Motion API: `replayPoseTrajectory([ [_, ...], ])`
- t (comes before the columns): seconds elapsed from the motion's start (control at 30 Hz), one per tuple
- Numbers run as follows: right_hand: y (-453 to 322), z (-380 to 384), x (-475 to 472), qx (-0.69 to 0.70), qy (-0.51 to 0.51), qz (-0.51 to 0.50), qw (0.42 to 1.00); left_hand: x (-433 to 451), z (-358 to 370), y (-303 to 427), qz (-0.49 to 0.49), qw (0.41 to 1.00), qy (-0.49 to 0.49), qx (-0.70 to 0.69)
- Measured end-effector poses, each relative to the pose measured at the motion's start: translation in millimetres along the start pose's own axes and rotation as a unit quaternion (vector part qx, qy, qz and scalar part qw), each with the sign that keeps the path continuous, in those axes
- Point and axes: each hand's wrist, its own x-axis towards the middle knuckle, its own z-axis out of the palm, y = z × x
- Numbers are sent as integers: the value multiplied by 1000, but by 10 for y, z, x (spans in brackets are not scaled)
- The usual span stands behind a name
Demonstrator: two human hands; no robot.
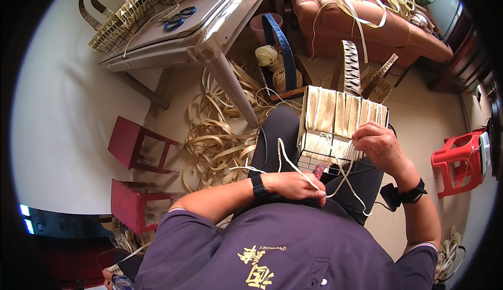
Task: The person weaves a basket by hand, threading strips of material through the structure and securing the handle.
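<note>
A basket with a black wire frame (314, 157) and pale woven straw-like panels (326, 109) rests across my lap. Its wire grid lies bare on the side nearest me. Low in front of my body, my left hand (300, 186) grips a white cord (289, 158), and lengths of it trail over my thighs. More cord crosses itself in front of the basket. My right hand (377, 142) pinches at the panel's right edge; whether cord is also between those fingertips is hidden. A brown-and-cream wrapped handle (351, 68) rises at the basket's far side.
Blue-handled scissors (180, 18) and a large basket (129, 15) are on the table (188, 42). Tan strips (216, 144) tangle on the floor beside red stools (125, 142). Beyond my knee, a blue-handled basket (289, 93) holds cord balls. Pale strips drape an armchair (353, 19).
</note>
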Motion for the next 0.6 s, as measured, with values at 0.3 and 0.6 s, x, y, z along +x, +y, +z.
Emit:
replayPoseTrajectory([
  [0.3,-8,80,-6,-26,36,4,999,26,79,-44,-68,996,-4,59],
  [0.6,-3,177,20,-91,27,-7,995,-566,-364,11,-222,963,-83,127],
])
